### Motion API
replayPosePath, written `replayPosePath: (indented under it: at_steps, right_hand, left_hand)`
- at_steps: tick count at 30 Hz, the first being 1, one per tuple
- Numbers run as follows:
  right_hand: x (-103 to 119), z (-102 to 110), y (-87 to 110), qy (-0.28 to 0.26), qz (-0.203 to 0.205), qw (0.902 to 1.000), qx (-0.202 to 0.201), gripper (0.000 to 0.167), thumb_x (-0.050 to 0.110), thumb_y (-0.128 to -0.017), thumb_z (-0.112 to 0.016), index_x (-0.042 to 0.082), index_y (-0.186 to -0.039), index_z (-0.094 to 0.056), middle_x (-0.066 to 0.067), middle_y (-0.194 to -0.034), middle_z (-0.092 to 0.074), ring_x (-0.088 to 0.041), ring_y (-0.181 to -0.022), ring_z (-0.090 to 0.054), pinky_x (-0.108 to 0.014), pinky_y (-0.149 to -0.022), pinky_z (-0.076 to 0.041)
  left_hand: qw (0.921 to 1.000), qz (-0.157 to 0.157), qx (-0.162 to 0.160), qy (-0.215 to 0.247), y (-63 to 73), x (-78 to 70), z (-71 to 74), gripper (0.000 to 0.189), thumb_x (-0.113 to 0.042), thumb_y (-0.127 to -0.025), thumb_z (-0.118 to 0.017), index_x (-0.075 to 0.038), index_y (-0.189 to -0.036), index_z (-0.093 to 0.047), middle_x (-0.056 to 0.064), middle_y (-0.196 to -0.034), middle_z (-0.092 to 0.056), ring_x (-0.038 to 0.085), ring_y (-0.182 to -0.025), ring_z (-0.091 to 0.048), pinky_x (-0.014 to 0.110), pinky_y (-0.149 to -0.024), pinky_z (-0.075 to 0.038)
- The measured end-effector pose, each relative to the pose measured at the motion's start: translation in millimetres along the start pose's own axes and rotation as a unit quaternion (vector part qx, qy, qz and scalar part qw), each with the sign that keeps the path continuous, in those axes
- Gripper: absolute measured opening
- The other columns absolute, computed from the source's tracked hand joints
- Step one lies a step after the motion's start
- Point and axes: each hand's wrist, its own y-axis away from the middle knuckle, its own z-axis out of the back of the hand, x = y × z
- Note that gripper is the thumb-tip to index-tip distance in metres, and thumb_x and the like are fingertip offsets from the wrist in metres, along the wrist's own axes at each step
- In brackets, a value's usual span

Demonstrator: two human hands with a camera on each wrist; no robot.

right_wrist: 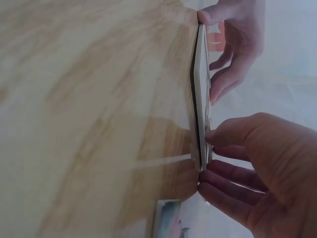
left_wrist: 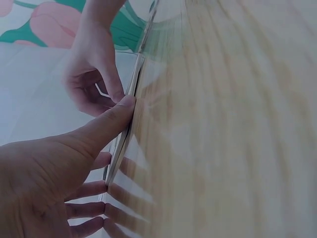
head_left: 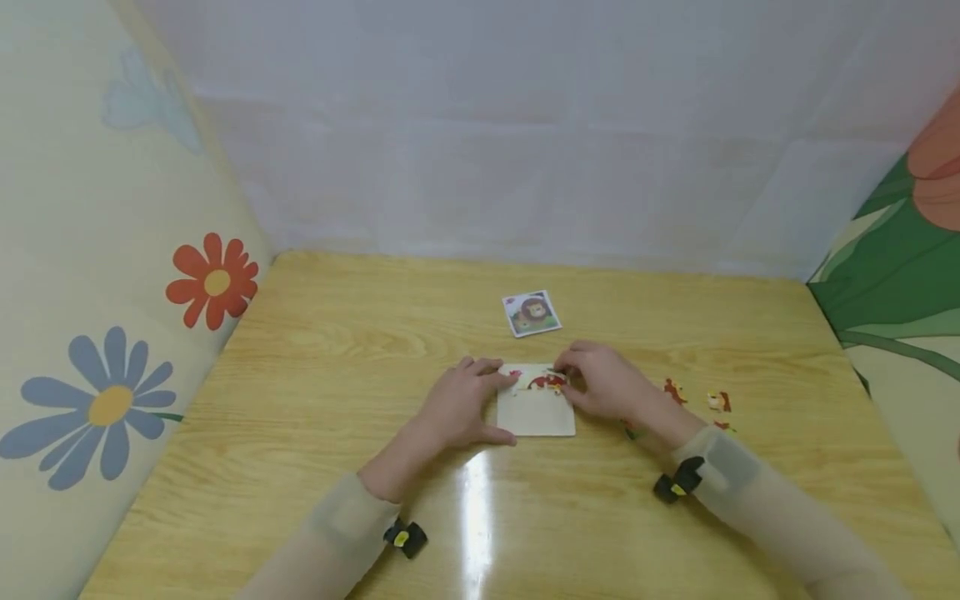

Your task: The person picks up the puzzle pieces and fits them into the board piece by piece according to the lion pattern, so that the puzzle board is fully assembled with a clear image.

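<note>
While the left hand [head_left: 453, 406], fingers spread, touches the left side of the white board [head_left: 536, 415], the right hand [head_left: 606, 383] curves at its upper-right corner; any grip cannot be determined.

Bench [head_left: 322, 350]: is showing wood grain, glossily reflecting light
Board [head_left: 536, 417]: is looking smooth, matt
Lion card [head_left: 532, 313]: is looking like printed paper
Backdrop [head_left: 487, 175]: is looking like creased cloth
Sleeves [head_left: 326, 537]: are looking matt

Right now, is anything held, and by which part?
The left hand holds the board by its left side; for the right hand, I can't tell.
</note>
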Motion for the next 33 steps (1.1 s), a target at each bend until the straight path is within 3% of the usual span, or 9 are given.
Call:
replayPosePath:
  at_steps: [11, 23, 33]
  right_hand:
    - [5, 1, -1.7, 0.023, 0.007, 0.9996, 0.016, 0.017, 0.015, -0.09, -0.081, 0.011, -0.106, -0.08, -0.003, -0.104, -0.072, -0.008, -0.08, -0.062, -0.024, -0.073, -0.056]
    - [11, -2, -2.6, 0.037, 0.021, 0.9991, 0.001, 0.015, 0.01, -0.088, -0.079, 0.008, -0.103, -0.078, -0.004, -0.1, -0.072, -0.009, -0.076, -0.06, -0.026, -0.069, -0.056]
    - [15, -2, -6.4, 0.042, -0.01, 0.9991, -0.001, 0.02, 0.024, -0.089, -0.084, 0.009, -0.101, -0.08, -0.005, -0.1, -0.072, -0.011, -0.076, -0.061, -0.028, -0.068, -0.057]
  left_hand:
    - [1.0, 0.001, 0.007, -0.002, 2.1, -2.8, 2.5, 0.094, -0.063, -0.069, -0.093, -0.017, -0.146, -0.065, 0.017, -0.156, -0.058, 0.041, -0.138, -0.056, 0.057, -0.115, -0.049]
    - [1.0, 0.002, 0.0, -0.002, 3.0, -0.2, -0.8, 0.093, -0.062, -0.069, -0.094, -0.017, -0.145, -0.066, 0.017, -0.155, -0.059, 0.041, -0.136, -0.057, 0.057, -0.113, -0.05]
    - [1.0, -0.001, 0.003, -0.005, 0.8, -1.6, 3.8, 0.091, -0.062, -0.07, -0.093, -0.016, -0.145, -0.067, 0.017, -0.155, -0.059, 0.041, -0.137, -0.057, 0.056, -0.114, -0.05]
